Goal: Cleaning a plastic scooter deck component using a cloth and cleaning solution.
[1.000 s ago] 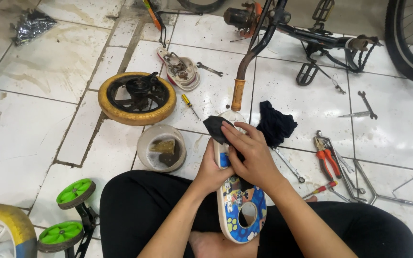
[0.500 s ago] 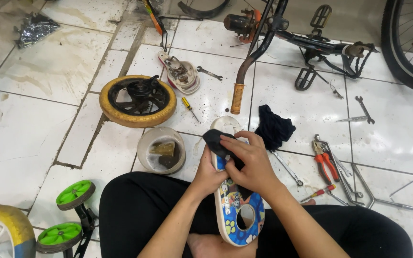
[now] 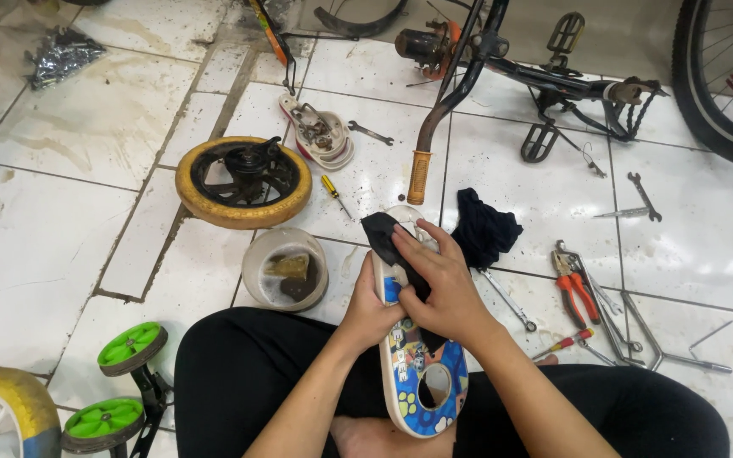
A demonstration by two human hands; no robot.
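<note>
left hand (image 3: 369, 309): fingers clamped on the side of the chain guard (image 3: 422, 373), steadying it | right hand (image 3: 443, 284): fingers closed on a black rag (image 3: 386, 238), pressing it to the guard's upper face | chain guard: resting lengthwise on the person's lap, tip toward the tiled floor (image 3: 86, 220) | nearby: round tub (image 3: 285, 269), yellow-rimmed wheel (image 3: 243, 181), red pliers (image 3: 577, 287)

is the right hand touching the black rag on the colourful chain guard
Touching: the head view shows the right hand pressing the black rag against the colourful chain guard.
</note>
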